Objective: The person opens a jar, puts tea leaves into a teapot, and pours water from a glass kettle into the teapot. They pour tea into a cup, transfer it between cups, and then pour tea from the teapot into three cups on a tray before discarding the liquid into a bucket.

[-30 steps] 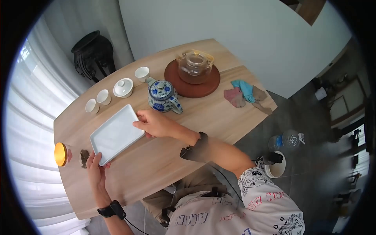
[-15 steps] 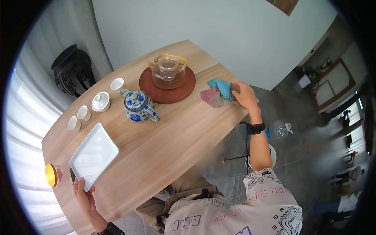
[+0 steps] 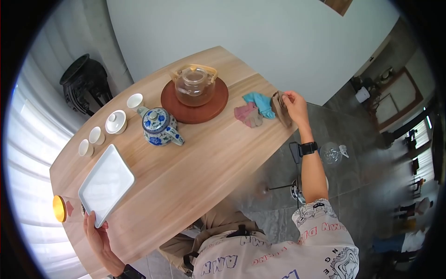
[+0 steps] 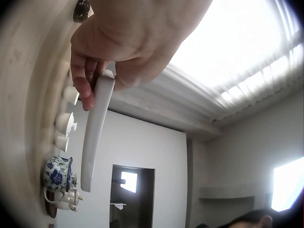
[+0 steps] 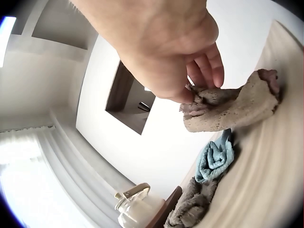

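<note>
My left hand (image 3: 98,237) grips the near corner of a white rectangular tray (image 3: 107,183), thumb on top and fingers beneath. In the left wrist view the tray (image 4: 97,137) appears edge-on, held above the tabletop. At the far right end of the table, my right hand (image 3: 296,108) pinches a brown cloth (image 3: 280,109). Seen from the right wrist, this cloth (image 5: 232,111) is partly raised and bunched, its far end down by the wood. Beside it lie a turquoise cloth (image 3: 260,104) and a pink-and-grey cloth (image 3: 249,115).
A blue-and-white teapot (image 3: 158,126) stands mid-table, near a glass teapot (image 3: 195,86) on a round brown board (image 3: 218,104). White cups (image 3: 96,136) and a lidded bowl (image 3: 116,122) line the far edge. A yellow-lidded jar (image 3: 59,208) sits at the left end.
My right hand has left the tray, moved right to the cloths and lifted part of the brown one. My left hand keeps hold of the tray alone. The head view has shifted.
</note>
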A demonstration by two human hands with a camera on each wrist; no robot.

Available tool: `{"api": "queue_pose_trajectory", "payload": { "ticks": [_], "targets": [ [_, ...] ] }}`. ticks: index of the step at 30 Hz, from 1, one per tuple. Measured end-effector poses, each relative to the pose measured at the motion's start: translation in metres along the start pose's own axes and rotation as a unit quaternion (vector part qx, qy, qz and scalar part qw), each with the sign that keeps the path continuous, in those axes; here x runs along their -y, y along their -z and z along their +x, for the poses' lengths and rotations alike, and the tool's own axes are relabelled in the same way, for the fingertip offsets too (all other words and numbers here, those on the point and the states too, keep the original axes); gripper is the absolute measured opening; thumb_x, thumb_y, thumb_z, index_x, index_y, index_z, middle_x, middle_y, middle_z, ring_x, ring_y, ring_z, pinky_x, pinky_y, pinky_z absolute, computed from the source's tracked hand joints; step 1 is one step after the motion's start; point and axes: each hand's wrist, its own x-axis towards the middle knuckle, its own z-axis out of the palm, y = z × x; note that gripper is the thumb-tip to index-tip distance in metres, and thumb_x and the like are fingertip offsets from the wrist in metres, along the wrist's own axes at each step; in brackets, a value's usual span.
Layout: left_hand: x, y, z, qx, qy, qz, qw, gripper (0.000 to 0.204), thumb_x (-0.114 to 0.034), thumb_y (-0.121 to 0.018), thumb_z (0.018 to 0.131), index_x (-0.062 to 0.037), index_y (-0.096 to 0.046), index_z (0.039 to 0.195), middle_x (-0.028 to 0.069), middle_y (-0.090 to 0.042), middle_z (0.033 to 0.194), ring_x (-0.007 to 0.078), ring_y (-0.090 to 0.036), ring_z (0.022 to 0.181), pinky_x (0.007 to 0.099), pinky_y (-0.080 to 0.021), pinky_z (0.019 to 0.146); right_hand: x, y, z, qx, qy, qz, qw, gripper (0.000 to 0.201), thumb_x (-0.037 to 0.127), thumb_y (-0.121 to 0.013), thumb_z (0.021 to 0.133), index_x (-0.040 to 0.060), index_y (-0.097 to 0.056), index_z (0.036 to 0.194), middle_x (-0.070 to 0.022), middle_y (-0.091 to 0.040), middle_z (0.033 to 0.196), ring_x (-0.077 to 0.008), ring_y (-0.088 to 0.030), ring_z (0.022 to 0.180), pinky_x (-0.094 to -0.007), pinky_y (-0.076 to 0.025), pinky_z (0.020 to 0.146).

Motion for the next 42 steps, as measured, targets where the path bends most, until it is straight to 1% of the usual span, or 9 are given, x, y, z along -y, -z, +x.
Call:
{"api": "queue_pose_trajectory", "payload": {
  "ticks": [6,12,16,19,22,28,32,36,42],
  "targets": [
    [-0.006,-0.002,0.002,0.004,-0.009,0.006,1.0,0.028,-0.021,-0.065,0.104,0.0007,-0.064,0.121,0.0019,-0.064,0.08,0.0097,-0.057,0.056,0.0221,-0.044,0.055,0.051,-0.008,-0.007,-0.026,0.02,-0.028,0.999,0.023,0.021,-0.073,0.096,0.0031,-0.074,0.111,-0.0143,-0.077,0.098,-0.0285,-0.073,0.09,-0.0386,-0.056,0.079],
    [-0.009,0.001,0.001,-0.002,-0.005,-0.001,1.0,0.031,-0.02,-0.065,0.104,0.0014,-0.063,0.125,0.0024,-0.065,0.079,0.0102,-0.058,0.056,0.0215,-0.045,0.054,0.071,-0.023,-0.034,0.024,0.176,-0.132,0.975,0.036,0.022,-0.08,0.089,0.0031,-0.071,0.118,-0.015,-0.07,0.108,-0.0371,-0.066,0.102,-0.0458,-0.053,0.087],
    [-0.01,-0.003,0.001,0.002,-0.005,-0.003,1.0,0.032,-0.02,-0.065,0.104,0.0019,-0.062,0.127,0.0026,-0.066,0.08,0.0106,-0.059,0.055,0.0215,-0.046,0.054,0.083,-0.041,-0.066,0.095,0.337,-0.183,0.919,0.027,0.017,-0.076,0.093,0.001,-0.072,0.114,-0.0124,-0.071,0.099,-0.03,-0.069,0.088,-0.0398,-0.053,0.079],
    [-0.011,-0.007,0.0,0.002,-0.008,-0.008,1.0,0.032,-0.019,-0.065,0.104,0.0018,-0.062,0.127,0.0023,-0.066,0.08,0.0103,-0.058,0.055,0.0213,-0.045,0.054,0.075,-0.042,-0.057,0.151,0.134,-0.021,0.979,0.022,0.016,-0.074,0.094,0.0004,-0.073,0.11,-0.0092,-0.073,0.095,-0.021,-0.066,0.08,-0.034,-0.052,0.074],
    [-0.01,-0.002,-0.001,0.0,-0.011,-0.009,1.0,0.03,-0.019,-0.065,0.104,0.0013,-0.063,0.126,0.0019,-0.066,0.079,0.0098,-0.058,0.054,0.021,-0.045,0.053,0.075,-0.024,-0.048,0.243,0.055,0.03,0.968,0.022,0.016,-0.073,0.096,0.0006,-0.073,0.111,-0.0069,-0.074,0.092,-0.0149,-0.063,0.077,-0.0311,-0.05,0.072],
    [-0.009,0.002,-0.001,0.002,-0.01,-0.013,1.0,0.029,-0.02,-0.066,0.104,0.0005,-0.063,0.124,0.0017,-0.065,0.078,0.0097,-0.057,0.053,0.021,-0.044,0.052,0.095,-0.014,-0.064,0.198,0.034,-0.028,0.979,0.024,0.018,-0.076,0.093,0.0024,-0.074,0.112,-0.0121,-0.074,0.099,-0.0217,-0.068,0.084,-0.0355,-0.052,0.074],
    [-0.009,-0.002,-0.002,-0.007,-0.013,-0.015,1.0,0.028,-0.019,-0.066,0.104,0.0008,-0.063,0.123,0.0019,-0.066,0.078,0.0102,-0.057,0.053,0.0211,-0.044,0.052,0.084,-0.034,-0.082,0.18,0.228,-0.098,0.952,0.032,0.02,-0.078,0.089,0.0019,-0.073,0.115,-0.014,-0.072,0.105,-0.0356,-0.065,0.082,-0.0417,-0.053,0.077],
    [-0.017,-0.011,-0.004,0.004,-0.01,-0.022,1.0,0.03,-0.017,-0.065,0.103,0.003,-0.063,0.126,0.0026,-0.066,0.084,0.0089,-0.058,0.059,0.0222,-0.045,0.054,0.118,-0.021,-0.097,0.267,0.127,-0.045,0.954,0.032,0.016,-0.078,0.089,0.0011,-0.072,0.117,-0.0127,-0.07,0.102,-0.0308,-0.064,0.077,-0.0392,-0.052,0.073],
    [-0.044,-0.034,-0.008,0.007,-0.004,-0.02,1.0,0.034,-0.016,-0.061,0.104,0.0068,-0.061,0.129,0.004,-0.068,0.09,0.0104,-0.06,0.063,0.0246,-0.048,0.057,0.213,-0.056,-0.158,0.373,0.172,0.098,0.907,0.031,0.008,-0.078,0.087,0.0023,-0.072,0.117,-0.0117,-0.068,0.098,-0.0276,-0.065,0.076,-0.0361,-0.051,0.069]
  ]
}}
